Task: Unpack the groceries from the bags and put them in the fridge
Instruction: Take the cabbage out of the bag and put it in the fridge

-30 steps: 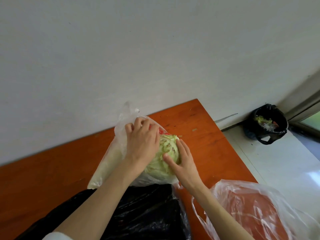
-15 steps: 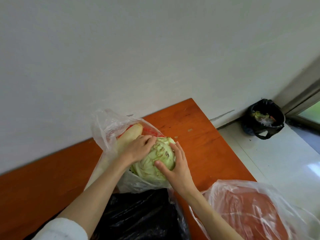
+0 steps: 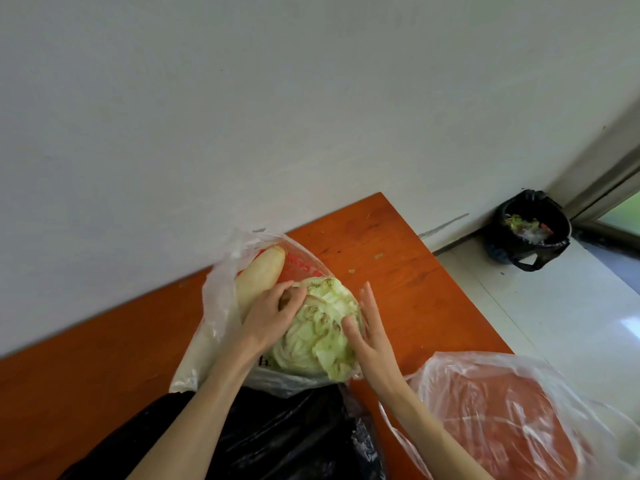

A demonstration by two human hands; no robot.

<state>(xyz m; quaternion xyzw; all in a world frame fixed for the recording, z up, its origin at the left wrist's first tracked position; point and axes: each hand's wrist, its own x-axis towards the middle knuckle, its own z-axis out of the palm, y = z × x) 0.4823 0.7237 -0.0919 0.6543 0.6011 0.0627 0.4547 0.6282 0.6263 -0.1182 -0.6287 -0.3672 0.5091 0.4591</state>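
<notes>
Centre frame: cabbage (image 3: 317, 332) sits in the mouth of a clear bag (image 3: 214, 306) on the orange table (image 3: 398, 271). Left hand (image 3: 272, 315) curls its fingers over the cabbage's upper left; right hand (image 3: 372, 332) lies flat against its right side, fingers straight, thumb on the leaves. A pale long vegetable (image 3: 258, 275) lies in the same bag, behind the left hand. Black bag (image 3: 277, 438) below; second clear bag (image 3: 502, 417) lower right.
</notes>
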